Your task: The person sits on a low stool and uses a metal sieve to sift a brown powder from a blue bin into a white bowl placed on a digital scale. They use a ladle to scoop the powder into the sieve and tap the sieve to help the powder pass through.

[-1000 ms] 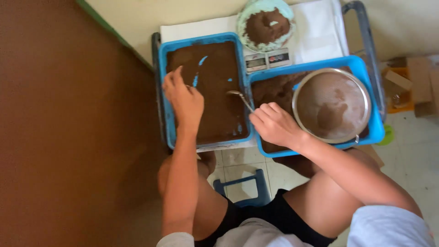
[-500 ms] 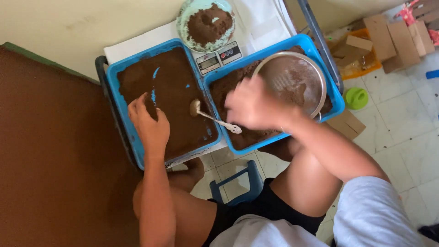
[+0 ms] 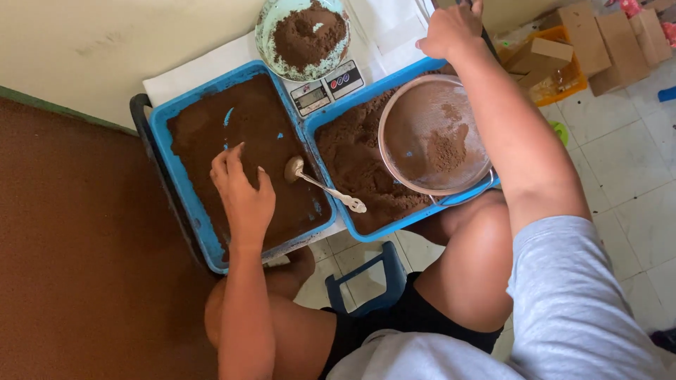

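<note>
l hand (image 3: pixel 243 193) flat on powder in left blue tray (image 3: pixel 163 148), grip open; r hand (image 3: pixel 451 29) at far edge, grip unclear

A small home workshop: blue plastic trays of brown powder (image 3: pixel 239 151), a digital scale (image 3: pixel 327 86), cardboard boxes (image 3: pixel 591 42) on tiled floor (image 3: pixel 627 176).

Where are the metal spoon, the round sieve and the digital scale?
metal spoon (image 3: pixel 320 186), head view, on its handle.
round sieve (image 3: pixel 422 119), head view, on bare mesh.
digital scale (image 3: pixel 327 86), head view, on its front panel.
</note>
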